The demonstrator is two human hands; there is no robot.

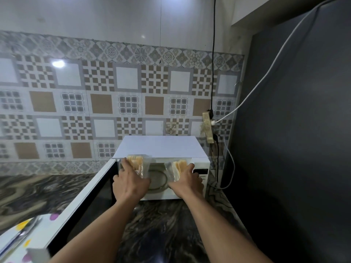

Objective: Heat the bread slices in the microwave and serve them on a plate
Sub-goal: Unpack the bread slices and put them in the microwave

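The left hand [131, 181] is being curled round the left bread stack [135, 161] and the right hand [187, 180] round the right bread stack [180, 166], both at the microwave [159, 147] mouth, above its turntable [158, 180]. The wrapped slices are being judged soft, light and slippery, so a gentle grip on the sides is being advised.

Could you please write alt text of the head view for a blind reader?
At an open white microwave, the left hand holds one clear-wrapped bread pack and the right hand a second bread pack. Its door stands open to the left, and it sits on a marbled counter before a patterned tile wall.
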